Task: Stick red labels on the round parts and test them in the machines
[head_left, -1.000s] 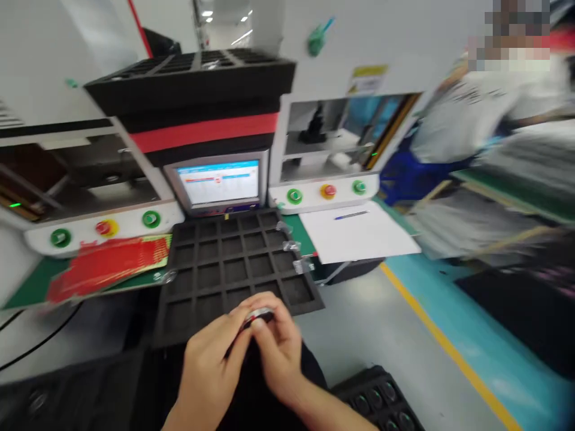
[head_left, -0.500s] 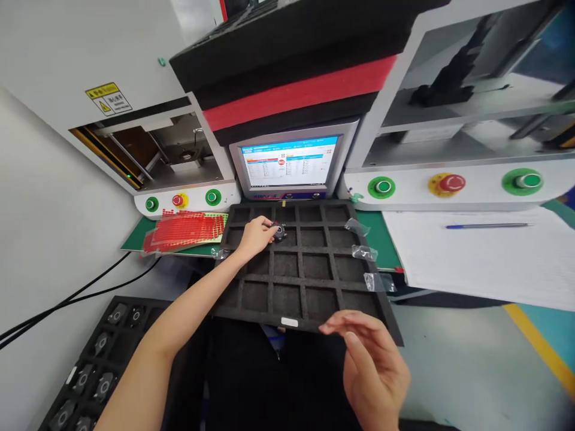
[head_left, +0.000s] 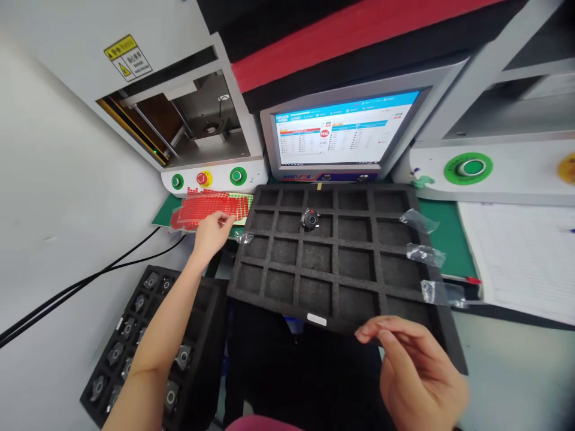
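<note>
My left hand (head_left: 212, 238) reaches over the red sticker sheets (head_left: 195, 206) at the left of the bench, its thumb and forefinger slightly apart. No object shows between them. A small round black part (head_left: 311, 219) with a red spot at its top edge rests on the black foam tray (head_left: 314, 273), over a divider between cells. My right hand (head_left: 417, 368) hovers by the tray's front edge, palm inward, fingers loosely curved and thumb a little apart. It holds nothing I can see.
A lower foam tray (head_left: 204, 299) at the left holds several similar black parts. Behind the upper tray stands a monitor (head_left: 341, 134) showing a red NG mark. Clear tape pieces (head_left: 424, 254) stick to the tray's right edge. Paper (head_left: 516, 257) lies at the right; cables (head_left: 103, 272) cross the left side.
My left hand has let go of the black part on the tray and moved left to the red sheets. My right hand stays near the tray's front edge. The view has shifted left and closer.
</note>
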Motion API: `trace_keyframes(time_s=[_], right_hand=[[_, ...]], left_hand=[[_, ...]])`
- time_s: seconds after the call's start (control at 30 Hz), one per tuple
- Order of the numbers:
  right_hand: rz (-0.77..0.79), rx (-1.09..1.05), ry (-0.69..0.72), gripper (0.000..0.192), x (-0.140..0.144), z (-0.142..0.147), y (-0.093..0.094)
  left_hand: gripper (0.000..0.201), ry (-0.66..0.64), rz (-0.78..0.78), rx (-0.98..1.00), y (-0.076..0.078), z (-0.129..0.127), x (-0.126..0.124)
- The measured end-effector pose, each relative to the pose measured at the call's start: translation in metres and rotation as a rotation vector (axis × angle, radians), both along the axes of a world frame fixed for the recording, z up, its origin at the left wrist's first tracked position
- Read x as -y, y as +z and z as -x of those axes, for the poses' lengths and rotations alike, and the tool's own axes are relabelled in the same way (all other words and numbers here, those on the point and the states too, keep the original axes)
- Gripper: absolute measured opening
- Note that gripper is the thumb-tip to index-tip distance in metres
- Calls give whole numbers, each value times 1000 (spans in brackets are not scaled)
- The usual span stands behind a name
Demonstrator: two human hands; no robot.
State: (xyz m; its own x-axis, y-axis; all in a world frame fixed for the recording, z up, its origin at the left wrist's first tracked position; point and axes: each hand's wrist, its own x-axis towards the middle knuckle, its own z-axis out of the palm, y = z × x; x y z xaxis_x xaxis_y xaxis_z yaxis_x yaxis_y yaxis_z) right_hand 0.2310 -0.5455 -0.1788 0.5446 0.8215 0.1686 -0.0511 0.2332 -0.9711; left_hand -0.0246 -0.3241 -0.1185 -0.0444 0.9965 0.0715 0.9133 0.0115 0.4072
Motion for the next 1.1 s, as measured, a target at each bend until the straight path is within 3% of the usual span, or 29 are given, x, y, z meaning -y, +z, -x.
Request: trace_keyframes(time_s=[0.17,0.53,0.7,0.93,1.1], right_hand=[[19,5,48,6,-5,7,6],[95,82,49,8,0,8,6],[109,112,50,13,1,9,5],[142,152,77,18,-2,15,10],[128,149,91,17,-2,15,13]], left_hand=[[20,27,7,37,-15,29,17],[16,30,26,152,-24,43,26],[20,-16,110,272,-33,52,30],[38,-42,163,383,-53,36,23],[35,-43,148,410,-61,22,12]])
